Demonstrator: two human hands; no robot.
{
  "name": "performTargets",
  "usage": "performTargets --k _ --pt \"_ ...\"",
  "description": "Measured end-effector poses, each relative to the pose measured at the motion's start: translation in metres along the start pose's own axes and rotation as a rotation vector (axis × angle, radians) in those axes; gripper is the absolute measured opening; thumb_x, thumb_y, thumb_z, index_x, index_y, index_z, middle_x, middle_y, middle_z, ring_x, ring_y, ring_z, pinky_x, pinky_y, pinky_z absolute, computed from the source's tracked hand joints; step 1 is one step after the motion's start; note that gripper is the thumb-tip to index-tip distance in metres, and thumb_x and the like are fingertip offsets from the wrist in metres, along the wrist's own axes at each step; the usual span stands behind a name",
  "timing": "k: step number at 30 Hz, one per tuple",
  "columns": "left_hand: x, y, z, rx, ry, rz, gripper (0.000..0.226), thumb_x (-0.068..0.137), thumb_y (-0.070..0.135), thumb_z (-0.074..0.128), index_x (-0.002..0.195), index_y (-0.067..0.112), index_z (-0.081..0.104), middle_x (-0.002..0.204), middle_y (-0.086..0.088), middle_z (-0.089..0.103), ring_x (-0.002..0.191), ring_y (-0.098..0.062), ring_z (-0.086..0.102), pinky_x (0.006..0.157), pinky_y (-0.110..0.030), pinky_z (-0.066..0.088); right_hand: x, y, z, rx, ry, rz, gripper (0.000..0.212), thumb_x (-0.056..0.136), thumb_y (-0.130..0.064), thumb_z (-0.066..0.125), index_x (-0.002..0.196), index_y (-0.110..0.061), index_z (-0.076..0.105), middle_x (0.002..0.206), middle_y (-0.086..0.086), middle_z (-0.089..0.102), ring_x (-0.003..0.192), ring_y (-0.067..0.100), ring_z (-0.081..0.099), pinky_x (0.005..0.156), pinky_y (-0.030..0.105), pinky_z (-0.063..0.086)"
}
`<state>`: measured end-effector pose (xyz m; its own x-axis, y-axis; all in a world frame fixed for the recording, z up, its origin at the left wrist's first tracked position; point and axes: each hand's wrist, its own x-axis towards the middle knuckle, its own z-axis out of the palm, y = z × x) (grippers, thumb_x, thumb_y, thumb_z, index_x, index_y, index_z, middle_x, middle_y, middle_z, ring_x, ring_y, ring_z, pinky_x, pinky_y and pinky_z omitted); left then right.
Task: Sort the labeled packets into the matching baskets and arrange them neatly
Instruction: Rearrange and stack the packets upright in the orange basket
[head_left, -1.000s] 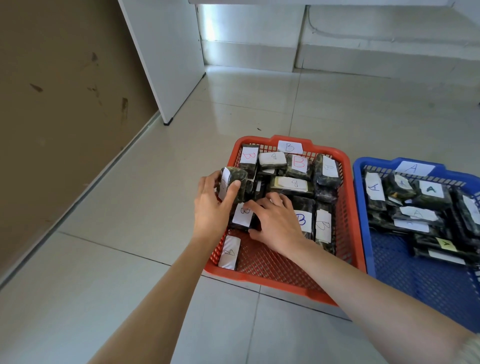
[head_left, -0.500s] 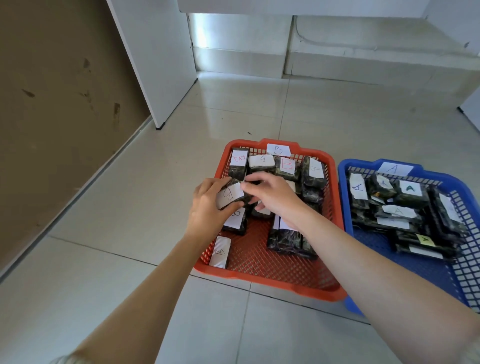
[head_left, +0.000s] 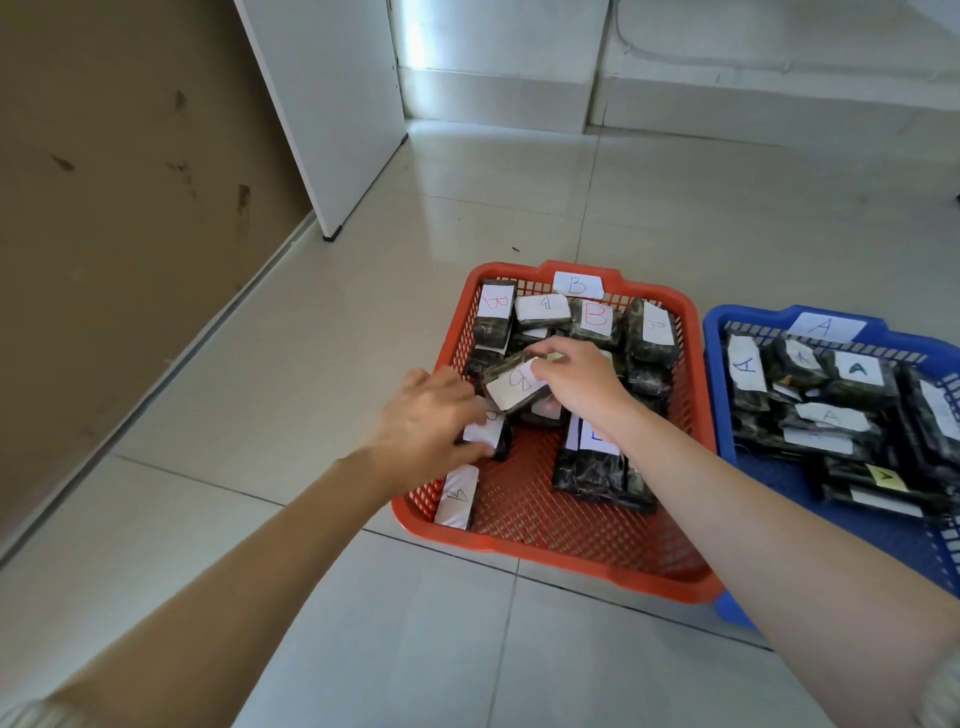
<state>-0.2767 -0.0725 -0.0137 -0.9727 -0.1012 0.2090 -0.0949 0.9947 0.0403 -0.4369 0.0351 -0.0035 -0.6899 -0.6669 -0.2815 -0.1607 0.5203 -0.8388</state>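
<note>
An orange basket tagged B holds several dark packets with white B labels. My right hand grips one B packet, tilted above the basket's left middle. My left hand reaches over the left wall with its fingers around another B packet lower down. One more B packet leans upright against the near left wall. To the right stands a blue basket tagged A, with several A-labelled packets stacked inside.
Both baskets sit side by side on a pale tiled floor. A brown wall runs along the left, and a white panel stands behind. A low white ledge spans the back.
The tilted B packet has passed from my left hand to my right. My left hand has dropped onto a lower packet by the basket's left wall.
</note>
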Motion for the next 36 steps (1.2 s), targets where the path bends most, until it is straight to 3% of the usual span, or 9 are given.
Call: performTargets --k 3,8,10,14,19,22,26,31,36 --pt "-0.004 0.008 0.0 0.276 -0.398 0.035 0.052 0.08 0.067 0.05 0.108 0.026 0.064 0.104 0.008 0.062 0.109 -0.017 0.041 0.092 -0.039 0.025 0.004 -0.002 0.001 -0.041 0.015 -0.03 0.032 0.093 -0.016 0.048 0.123 -0.018 0.059 0.097 -0.001 0.058 0.065 0.018 0.06 0.067 0.03 0.053" --pt "-0.002 0.008 -0.001 0.218 -0.565 -0.046 0.061 0.068 0.07 0.062 0.114 0.031 0.063 0.111 0.006 0.057 0.114 -0.016 0.032 0.092 -0.041 0.02 0.002 0.0 -0.001 0.041 0.08 -0.028 0.026 0.093 -0.018 0.049 0.117 -0.019 0.06 0.099 -0.002 0.057 0.063 0.011 0.058 0.075 0.036 0.056" --pt "-0.002 0.008 -0.003 0.175 -0.603 -0.065 0.063 0.065 0.066 0.068 0.118 0.031 0.061 0.117 0.004 0.053 0.117 -0.015 0.03 0.097 -0.043 0.016 -0.002 0.0 -0.005 0.087 0.103 -0.025 0.023 0.093 -0.017 0.05 0.114 -0.019 0.06 0.105 -0.001 0.054 0.067 0.011 0.058 0.067 0.029 0.057" --pt "0.0 0.004 -0.006 0.067 -0.593 -0.112 0.055 0.067 0.056 0.074 0.115 0.033 0.058 0.119 0.007 0.052 0.123 -0.013 0.035 0.106 -0.049 0.006 -0.009 0.001 -0.018 0.18 0.16 -0.017 0.021 0.092 -0.014 0.049 0.11 -0.02 0.06 0.096 -0.004 0.055 0.065 0.015 0.057 0.045 0.011 0.044" --pt "0.008 -0.002 -0.018 -0.165 -0.556 -0.188 0.04 0.073 0.055 0.07 0.107 0.036 0.061 0.101 0.02 0.063 0.115 -0.002 0.04 0.105 -0.051 0.0 -0.016 0.007 -0.033 0.251 0.224 0.003 0.027 0.091 -0.012 0.048 0.114 -0.014 0.061 0.099 -0.003 0.058 0.063 0.014 0.053 0.039 0.008 0.039" --pt "0.019 -0.003 -0.028 -0.323 -0.418 -0.29 0.027 0.078 0.05 0.066 0.101 0.036 0.062 0.098 0.023 0.062 0.108 0.0 0.044 0.105 -0.046 0.007 -0.018 0.011 -0.041 0.273 0.259 0.036 0.028 0.09 -0.013 0.047 0.114 -0.015 0.062 0.084 -0.006 0.057 0.056 0.014 0.052 0.041 0.01 0.04" --pt "0.034 0.005 -0.029 -0.498 -0.297 -0.388 0.023 0.082 0.044 0.064 0.103 0.035 0.061 0.101 0.021 0.061 0.101 0.0 0.052 0.1 -0.038 0.021 -0.021 0.015 -0.05 0.289 0.288 0.043 0.028 0.091 -0.013 0.047 0.114 -0.016 0.061 0.081 -0.005 0.056 0.063 0.017 0.053 0.036 0.008 0.035" --pt "0.045 0.029 -0.005 -0.431 -0.395 -0.328 0.028 0.089 0.036 0.06 0.115 0.026 0.062 0.115 0.01 0.063 0.108 -0.011 0.052 0.103 -0.044 0.024 -0.023 0.02 -0.054 0.306 0.294 0.062 0.028 0.089 -0.014 0.049 0.113 -0.016 0.064 0.078 -0.004 0.058 0.059 0.014 0.051 0.053 0.021 0.047" --pt "0.044 0.045 0.014 -0.337 -0.345 -0.299 0.029 0.091 0.037 0.056 0.118 0.027 0.055 0.109 0.009 0.063 0.112 -0.015 0.043 0.094 -0.038 0.028 -0.027 0.025 -0.06 0.291 0.28 0.029 0.022 0.09 -0.014 0.049 0.107 -0.018 0.062 0.08 -0.003 0.058 0.064 0.015 0.052 0.047 0.017 0.045"
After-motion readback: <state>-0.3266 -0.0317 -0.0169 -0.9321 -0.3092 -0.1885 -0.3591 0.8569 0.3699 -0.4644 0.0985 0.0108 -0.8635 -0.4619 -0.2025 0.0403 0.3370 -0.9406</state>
